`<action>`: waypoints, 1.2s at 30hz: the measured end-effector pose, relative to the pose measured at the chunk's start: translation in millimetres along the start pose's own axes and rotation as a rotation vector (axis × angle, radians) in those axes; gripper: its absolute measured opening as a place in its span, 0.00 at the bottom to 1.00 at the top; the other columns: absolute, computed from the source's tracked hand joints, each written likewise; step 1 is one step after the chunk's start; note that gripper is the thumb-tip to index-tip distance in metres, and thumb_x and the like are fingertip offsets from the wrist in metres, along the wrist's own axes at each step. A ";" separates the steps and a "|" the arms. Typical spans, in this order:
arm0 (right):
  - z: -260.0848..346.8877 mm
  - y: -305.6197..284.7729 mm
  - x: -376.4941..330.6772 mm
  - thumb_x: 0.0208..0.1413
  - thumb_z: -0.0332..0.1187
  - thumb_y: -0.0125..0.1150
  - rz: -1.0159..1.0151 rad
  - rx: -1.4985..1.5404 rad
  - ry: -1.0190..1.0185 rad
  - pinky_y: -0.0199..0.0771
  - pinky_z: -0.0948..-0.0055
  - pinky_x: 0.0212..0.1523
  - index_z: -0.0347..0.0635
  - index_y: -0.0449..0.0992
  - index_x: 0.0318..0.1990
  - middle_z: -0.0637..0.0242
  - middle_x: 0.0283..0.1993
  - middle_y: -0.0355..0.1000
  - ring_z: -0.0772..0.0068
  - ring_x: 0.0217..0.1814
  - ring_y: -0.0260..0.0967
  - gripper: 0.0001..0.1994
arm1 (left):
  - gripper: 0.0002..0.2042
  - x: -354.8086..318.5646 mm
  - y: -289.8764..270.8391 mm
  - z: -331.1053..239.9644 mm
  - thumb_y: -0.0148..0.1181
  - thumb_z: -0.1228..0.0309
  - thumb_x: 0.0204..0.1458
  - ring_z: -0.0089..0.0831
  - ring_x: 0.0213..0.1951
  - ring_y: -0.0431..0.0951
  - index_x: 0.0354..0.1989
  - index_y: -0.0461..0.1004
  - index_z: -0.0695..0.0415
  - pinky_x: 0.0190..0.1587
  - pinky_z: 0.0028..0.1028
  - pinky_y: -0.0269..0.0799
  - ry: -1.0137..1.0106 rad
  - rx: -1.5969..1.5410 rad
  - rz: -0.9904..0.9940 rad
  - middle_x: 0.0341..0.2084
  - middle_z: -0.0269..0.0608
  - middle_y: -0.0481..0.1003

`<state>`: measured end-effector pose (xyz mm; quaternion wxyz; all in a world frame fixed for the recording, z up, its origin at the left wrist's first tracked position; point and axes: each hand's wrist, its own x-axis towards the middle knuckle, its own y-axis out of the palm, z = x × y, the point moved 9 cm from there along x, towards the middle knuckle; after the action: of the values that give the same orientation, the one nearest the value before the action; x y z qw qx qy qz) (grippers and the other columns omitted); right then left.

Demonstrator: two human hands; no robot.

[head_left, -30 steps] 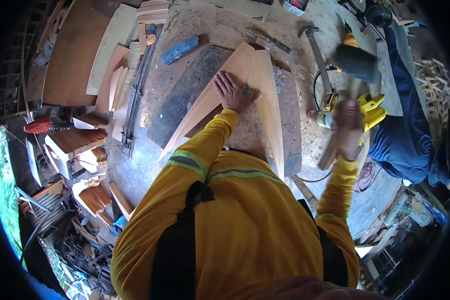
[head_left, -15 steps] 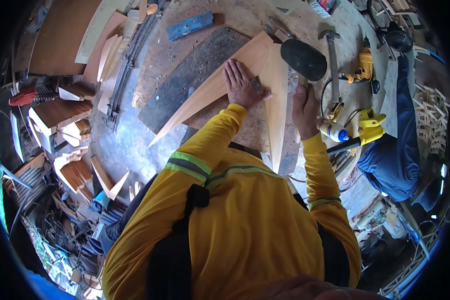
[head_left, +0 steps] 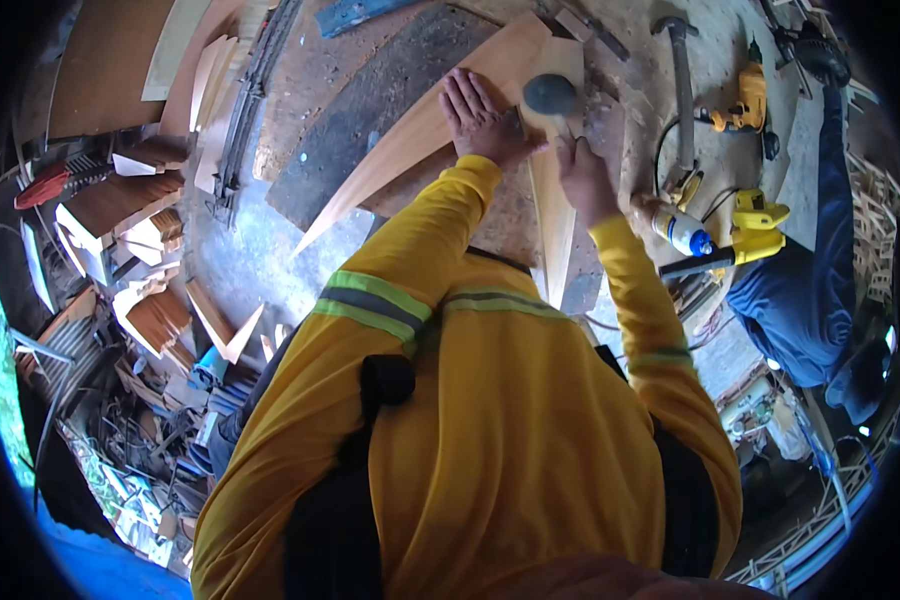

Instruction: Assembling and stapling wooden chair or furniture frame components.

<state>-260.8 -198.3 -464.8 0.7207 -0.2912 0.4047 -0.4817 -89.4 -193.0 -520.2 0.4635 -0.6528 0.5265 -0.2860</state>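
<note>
Two tapered wooden boards meet in a V at the far end. The left board slants toward the near left, and the right board points toward my body. My left hand lies flat on the left board near the joint, fingers stretched out and thumb toward the right board. With my right hand I grip a rubber mallet by its handle. Its black head is over the right board close to the joint; whether it touches the wood I cannot tell. Under the left board lies a dark, stained plank.
To the right lie a claw hammer, a yellow drill, a white bottle with a blue cap and a yellow power tool. Dark blue clothing is beyond them. Stacked cut wood stands at the left.
The mallet has swung down and left toward the joint, with my right hand moving left. My left hand stays flat on the left board. The whole view has shifted slightly.
</note>
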 end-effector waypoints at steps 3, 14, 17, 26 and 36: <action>-8.5 -4.9 2.9 0.69 0.49 0.49 -0.008 -0.010 0.035 0.72 0.37 0.40 0.37 0.72 0.44 0.34 0.37 0.74 0.28 0.44 0.72 0.20 | 0.77 2.8 -2.5 -1.9 0.67 0.25 0.26 0.63 0.76 0.29 0.73 0.35 0.76 0.75 0.52 0.23 -0.001 0.009 -0.014 0.75 0.69 0.34; -3.8 -23.2 20.3 0.68 0.48 0.52 -0.128 0.081 -0.001 0.72 0.37 0.41 0.36 0.71 0.43 0.35 0.36 0.75 0.28 0.45 0.72 0.20 | 0.78 -1.1 -2.2 -3.0 0.68 0.26 0.29 0.60 0.76 0.23 0.73 0.28 0.74 0.75 0.50 0.20 -0.058 0.070 0.139 0.75 0.67 0.30; -6.9 -32.6 20.0 0.68 0.48 0.52 -0.091 0.103 0.001 0.72 0.37 0.41 0.36 0.71 0.43 0.36 0.36 0.75 0.28 0.44 0.72 0.20 | 0.79 -1.6 5.1 -2.4 0.69 0.27 0.28 0.60 0.76 0.22 0.73 0.27 0.74 0.75 0.50 0.20 -0.072 0.089 0.233 0.75 0.67 0.28; -13.7 -17.9 15.8 0.69 0.53 0.47 -0.080 0.016 0.002 0.72 0.37 0.44 0.37 0.72 0.42 0.34 0.38 0.75 0.27 0.44 0.72 0.23 | 0.79 -9.7 8.6 -1.2 0.71 0.28 0.25 0.60 0.76 0.24 0.74 0.30 0.74 0.75 0.54 0.20 -0.092 0.052 0.181 0.76 0.66 0.30; -26.0 -23.9 36.2 0.69 0.54 0.46 -0.292 0.021 -0.252 0.74 0.38 0.45 0.37 0.72 0.42 0.33 0.39 0.75 0.28 0.45 0.73 0.25 | 0.80 3.1 -1.0 -2.9 0.71 0.28 0.26 0.58 0.76 0.21 0.74 0.25 0.72 0.75 0.52 0.19 -0.108 0.085 0.148 0.76 0.64 0.27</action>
<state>-286.7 -241.4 -469.5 0.6912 -0.3973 0.2594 -0.5451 -90.6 -196.9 -518.5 0.5385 -0.6062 0.5349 -0.2374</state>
